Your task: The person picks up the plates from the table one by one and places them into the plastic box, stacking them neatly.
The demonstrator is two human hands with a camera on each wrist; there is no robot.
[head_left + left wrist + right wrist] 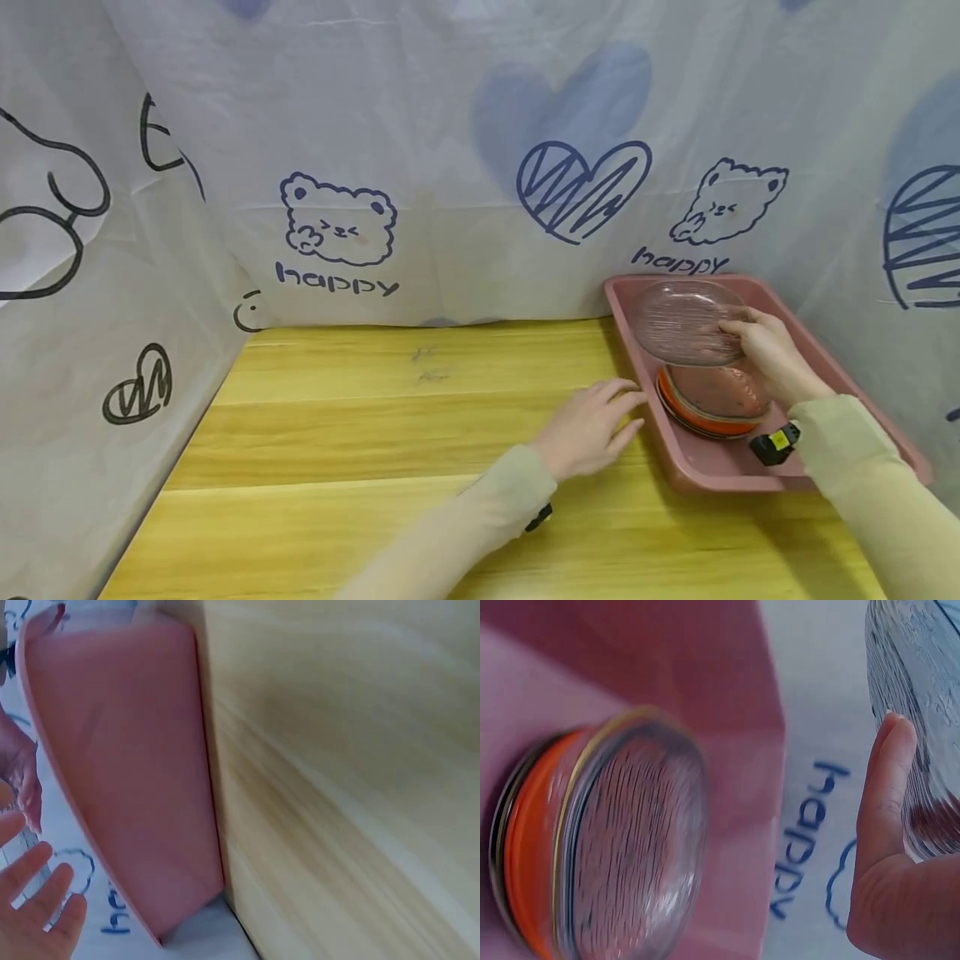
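My right hand (765,346) pinches a clear ribbed glass plate (678,321) by its right edge, above the pink tub (712,482). In the right wrist view the thumb lies along the glass's ribbed underside. Below it, in the tub, sits a stack of plates (712,404), with orange and dark rims lower down and clear ribbed glass on top. My left hand (588,427) is just outside the tub's left wall, over the wooden table, fingers spread and holding nothing. The left wrist view shows its fingertips (56,896) near the tub's rim.
The tub stands at the right end of the wooden table (360,433), close to the back. White cloth (450,167) with blue hearts and bears hangs behind and along both sides. A dark wrist device (775,446) shows beneath the right sleeve.
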